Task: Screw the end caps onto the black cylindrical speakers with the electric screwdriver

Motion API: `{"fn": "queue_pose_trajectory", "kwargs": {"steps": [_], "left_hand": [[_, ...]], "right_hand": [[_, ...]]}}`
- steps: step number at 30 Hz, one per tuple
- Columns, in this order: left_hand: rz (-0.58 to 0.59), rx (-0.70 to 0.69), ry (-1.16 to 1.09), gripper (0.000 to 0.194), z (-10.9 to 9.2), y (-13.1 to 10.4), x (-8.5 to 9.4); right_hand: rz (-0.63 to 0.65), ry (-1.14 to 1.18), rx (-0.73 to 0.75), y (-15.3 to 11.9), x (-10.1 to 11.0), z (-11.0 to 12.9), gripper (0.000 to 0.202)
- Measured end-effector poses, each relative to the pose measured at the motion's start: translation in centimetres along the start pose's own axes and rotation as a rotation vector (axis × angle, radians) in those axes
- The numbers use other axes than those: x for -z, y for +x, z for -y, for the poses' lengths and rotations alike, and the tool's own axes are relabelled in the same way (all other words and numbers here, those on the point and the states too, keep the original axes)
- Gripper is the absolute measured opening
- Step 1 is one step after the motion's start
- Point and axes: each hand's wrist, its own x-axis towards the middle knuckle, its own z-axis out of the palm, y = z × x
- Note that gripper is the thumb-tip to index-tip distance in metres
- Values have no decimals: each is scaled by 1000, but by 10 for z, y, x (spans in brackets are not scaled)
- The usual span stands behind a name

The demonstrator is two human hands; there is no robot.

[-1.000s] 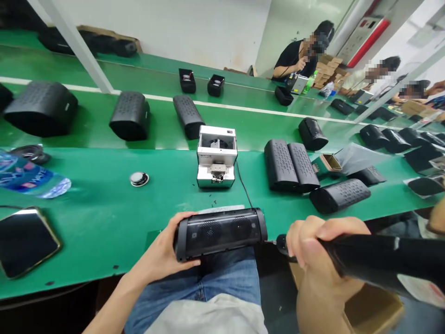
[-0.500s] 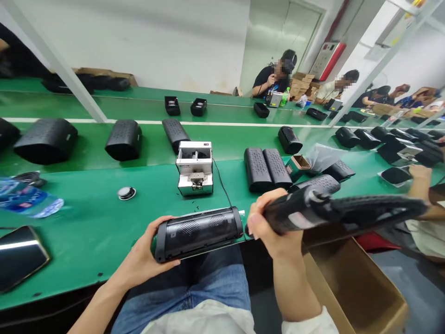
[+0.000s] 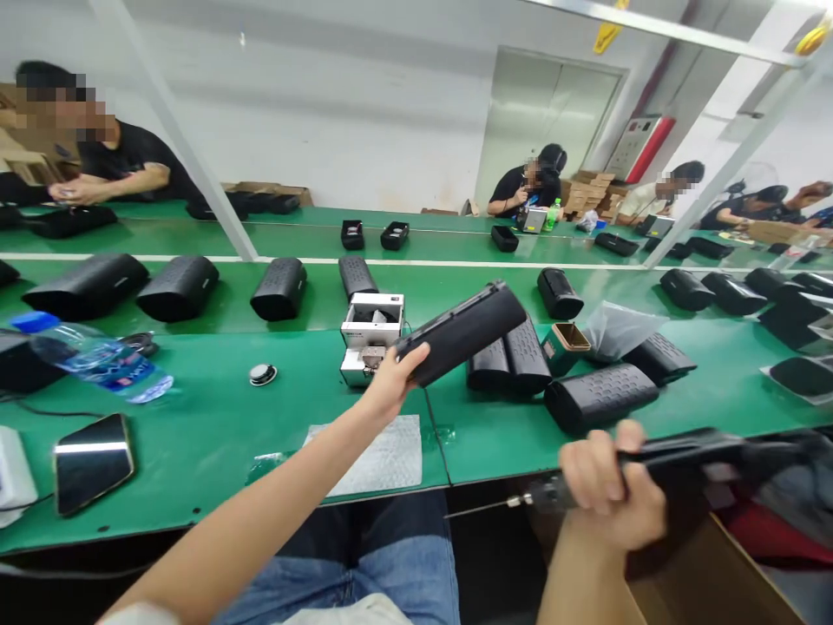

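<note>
Raised over the green bench, a black speaker [image 3: 472,334] is tilted with its right end higher. My left hand [image 3: 396,380] is closed around its left end, in front of a white screw feeder [image 3: 374,317]. Low at the right, past the bench's front edge, my right hand [image 3: 612,486] grips a black electric screwdriver [image 3: 553,493]. Its long thin bit points left, and its rear part is blurred. A white foam sheet [image 3: 390,451] lies on the bench below my left hand. Behind the held speaker, two black speaker bodies [image 3: 511,360] are partly hidden.
A round silver part [image 3: 262,374], a phone [image 3: 95,464] and a water bottle [image 3: 104,360] lie at left. A green open box [image 3: 565,347] and a plastic bag [image 3: 621,330] stand at right. An open carton [image 3: 722,573] sits below. Several people work beyond.
My left hand has lifted the speaker off the front of the bench, up and right, and turned it. The foam sheet now shows. My right hand has lowered the screwdriver to the right.
</note>
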Motion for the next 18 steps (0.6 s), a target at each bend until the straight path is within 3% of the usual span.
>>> {"fn": "queue_pose_trajectory", "kwargs": {"steps": [3,5,7,11,15,18], "left_hand": [[-126,-36,24,63,-7,75,-67],[-254,-68,74,77,-16,123,-95],[-357,-75,137,71,-28,159,-113],[-440,-70,256,53,-41,186,-127],[-412,-44,408,47,-31,196,-126],[-379,-41,537,46,-24,194,-126]], "right_hand": [[-52,76,-163,-13,7,-63,21],[-74,89,-233,-23,20,-89,18],[-102,97,-272,-30,36,-106,18],[-153,85,-265,-38,61,-132,24],[-205,77,-220,-34,75,-155,33],[-243,60,-246,-32,81,-159,35]]}}
